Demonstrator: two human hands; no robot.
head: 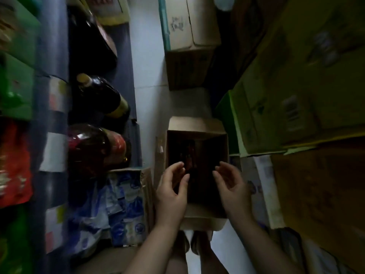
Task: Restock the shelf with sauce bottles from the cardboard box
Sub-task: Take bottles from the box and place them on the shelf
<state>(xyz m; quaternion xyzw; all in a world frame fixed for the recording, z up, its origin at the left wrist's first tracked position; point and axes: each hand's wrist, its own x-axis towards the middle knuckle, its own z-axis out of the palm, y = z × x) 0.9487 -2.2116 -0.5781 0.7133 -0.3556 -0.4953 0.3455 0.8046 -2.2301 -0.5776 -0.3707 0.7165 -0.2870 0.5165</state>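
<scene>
Over the open cardboard box (197,133) at six o'clock, my left hand (172,191) and right hand (232,186) hover spread and empty, ready to take those dark sauce bottles (188,155) by the neck, likely heavy and slippery.

We cannot make out what lies inside the dark box (197,155); only a reddish shape shows. The shelf (53,119) at left is blurred, its labels unreadable. Our forearms run off the bottom edge.

Stacked boxes (286,107) right, blue-white packets (126,206) left, pale floor (148,56).
</scene>
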